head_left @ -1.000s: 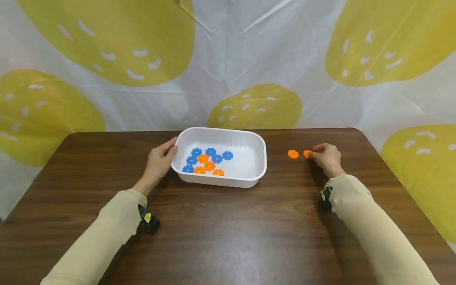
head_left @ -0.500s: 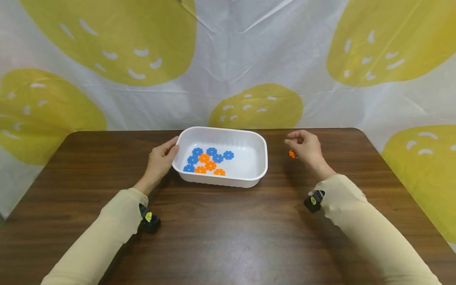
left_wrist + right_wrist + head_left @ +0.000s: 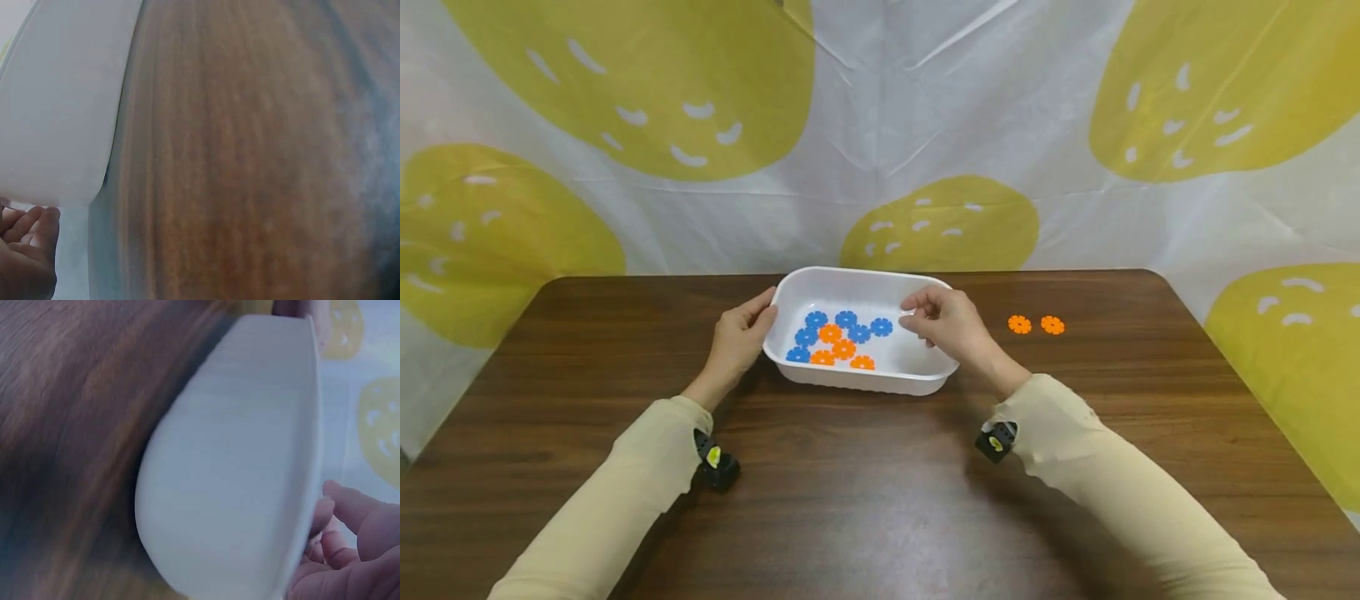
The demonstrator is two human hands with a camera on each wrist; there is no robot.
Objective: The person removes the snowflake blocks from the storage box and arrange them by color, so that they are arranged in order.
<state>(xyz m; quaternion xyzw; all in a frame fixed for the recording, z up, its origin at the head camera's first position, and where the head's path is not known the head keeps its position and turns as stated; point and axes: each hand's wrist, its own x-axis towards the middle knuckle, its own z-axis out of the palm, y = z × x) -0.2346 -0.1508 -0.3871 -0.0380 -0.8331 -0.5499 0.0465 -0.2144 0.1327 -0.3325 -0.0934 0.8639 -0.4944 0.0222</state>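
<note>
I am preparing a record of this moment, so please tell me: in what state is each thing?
White basin: upright, open-topped
Blue discs: lying in the basin
Orange discs: four lying in the basin, two on the table
Left hand: holding the basin's left end
Right hand: over the basin, fingers bent, nothing visible in its grasp
Cloth backdrop: hanging, creased
</note>
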